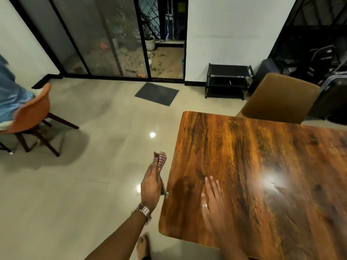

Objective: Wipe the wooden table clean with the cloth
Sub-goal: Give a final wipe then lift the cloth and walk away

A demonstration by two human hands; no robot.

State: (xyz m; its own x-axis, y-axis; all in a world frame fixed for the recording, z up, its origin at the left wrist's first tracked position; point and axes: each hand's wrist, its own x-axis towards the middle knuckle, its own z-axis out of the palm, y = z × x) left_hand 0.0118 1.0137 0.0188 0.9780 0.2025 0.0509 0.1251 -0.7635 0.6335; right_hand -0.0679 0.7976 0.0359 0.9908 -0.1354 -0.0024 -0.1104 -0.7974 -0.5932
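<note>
Table occupying lower right of frame; chair standing behind it; second chair sitting far left; mat lying upper centre; rack standing right of mat.

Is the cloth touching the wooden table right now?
Apart. The head view shows the cloth held in the left hand off the wooden table edge, with floor visible between them.

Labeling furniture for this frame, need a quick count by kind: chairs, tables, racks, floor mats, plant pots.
Chairs: 2, orange chair and tan chair
Tables: 1, wooden table
Racks: 1, black rack
Floor mats: 1, grey mat
Plant pots: 1, white pot behind the glass
Total: 6
</note>
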